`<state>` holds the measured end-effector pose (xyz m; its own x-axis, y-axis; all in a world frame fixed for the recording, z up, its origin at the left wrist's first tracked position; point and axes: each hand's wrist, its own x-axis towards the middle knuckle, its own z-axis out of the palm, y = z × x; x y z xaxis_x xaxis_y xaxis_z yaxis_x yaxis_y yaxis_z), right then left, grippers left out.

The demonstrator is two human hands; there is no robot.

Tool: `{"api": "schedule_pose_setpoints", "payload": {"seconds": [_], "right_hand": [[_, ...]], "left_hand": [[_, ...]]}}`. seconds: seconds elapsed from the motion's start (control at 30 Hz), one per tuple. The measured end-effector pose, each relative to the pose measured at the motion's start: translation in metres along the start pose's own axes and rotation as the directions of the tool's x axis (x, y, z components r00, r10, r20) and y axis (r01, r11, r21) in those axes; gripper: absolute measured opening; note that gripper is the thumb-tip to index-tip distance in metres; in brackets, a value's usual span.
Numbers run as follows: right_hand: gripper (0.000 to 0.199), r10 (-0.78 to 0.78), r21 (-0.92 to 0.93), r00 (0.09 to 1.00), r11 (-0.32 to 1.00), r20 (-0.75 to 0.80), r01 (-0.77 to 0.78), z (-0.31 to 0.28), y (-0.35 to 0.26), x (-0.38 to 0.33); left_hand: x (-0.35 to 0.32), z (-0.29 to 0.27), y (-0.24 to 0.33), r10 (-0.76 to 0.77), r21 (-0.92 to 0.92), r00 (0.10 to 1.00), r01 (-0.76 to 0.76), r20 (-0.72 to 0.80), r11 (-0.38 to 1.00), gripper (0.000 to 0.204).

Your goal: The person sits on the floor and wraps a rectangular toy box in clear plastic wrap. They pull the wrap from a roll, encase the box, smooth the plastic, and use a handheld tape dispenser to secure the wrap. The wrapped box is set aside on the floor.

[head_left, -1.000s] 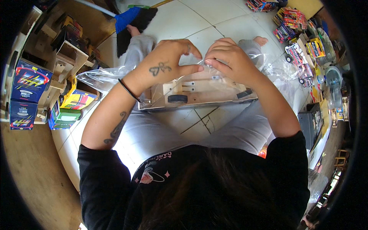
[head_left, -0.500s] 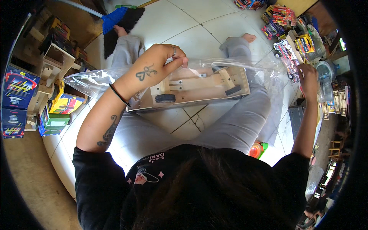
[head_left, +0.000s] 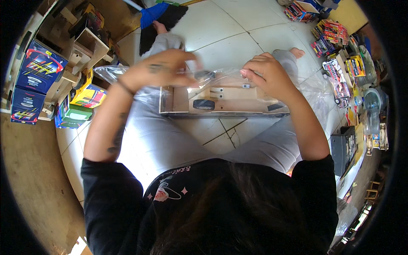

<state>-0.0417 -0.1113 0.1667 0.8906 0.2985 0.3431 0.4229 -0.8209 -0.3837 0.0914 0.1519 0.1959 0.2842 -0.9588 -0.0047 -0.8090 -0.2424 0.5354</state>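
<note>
- Closest to my camera I see the wearer's black short-sleeved shirt [head_left: 114, 195] and the spread legs in pale grey trousers [head_left: 178, 140].
- Ahead of the lap, crosswise, I have the long, shallow, pale wooden toy vehicle body [head_left: 244, 104], its hollow side facing me, with wooden blocks and black wheels [head_left: 204, 104] inside.
- Clear, crinkled plastic film [head_left: 114, 73] spreads about it and out past both ends.
- Over its left end I see the left hand [head_left: 163, 67], blurred, a thin black band [head_left: 124, 88] at the wrist; its thumb and forefinger look apart.
- Over its right half is the right hand [head_left: 268, 73], fingers curled, thumb near the forefinger at the film; I cannot tell whether they clamp it.
- To my left, printed blue cartons [head_left: 40, 70] stand beside wooden pieces.
- To my right is a dark grey box [head_left: 343, 146]; farther up, a printed toy truck [head_left: 337, 80].
- Farthest, on white floor tiles [head_left: 225, 25], lies a blue-and-black broom head [head_left: 154, 17].
</note>
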Motion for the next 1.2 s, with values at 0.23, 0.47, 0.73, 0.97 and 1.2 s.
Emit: {"api": "schedule_pose_setpoints", "payload": {"seconds": [0.23,0.47,0.73,0.97,1.2], "right_hand": [[0.024,0.099,0.329,0.981,0.933,0.167,-0.150,0.001,0.014,0.010],[0.028,0.097,0.371,0.965,0.910,0.243,-0.185,-0.004,0.011,0.014],[0.023,-0.010,-0.092,0.998,0.996,-0.061,0.004,-0.002,0.001,0.019],[0.018,-0.301,-0.513,0.934,0.842,-0.191,0.167,0.035,-0.011,-0.001],[0.016,-0.210,-0.113,0.976,0.973,-0.061,0.202,0.030,0.010,0.004]], "left_hand": [[-0.143,-0.068,-0.047,-0.543,0.051,0.798,0.573,-0.262,0.818,0.021],[-0.015,0.038,0.028,0.178,0.381,0.788,0.077,-0.589,0.921,0.038],[0.055,0.032,0.004,-0.251,-0.507,0.968,0.220,0.007,0.833,0.022],[0.064,0.040,-0.006,-0.342,-0.638,0.918,0.387,0.201,0.665,0.023],[0.047,0.056,0.027,0.124,0.323,0.930,-0.005,-0.347,0.946,0.018]]}}
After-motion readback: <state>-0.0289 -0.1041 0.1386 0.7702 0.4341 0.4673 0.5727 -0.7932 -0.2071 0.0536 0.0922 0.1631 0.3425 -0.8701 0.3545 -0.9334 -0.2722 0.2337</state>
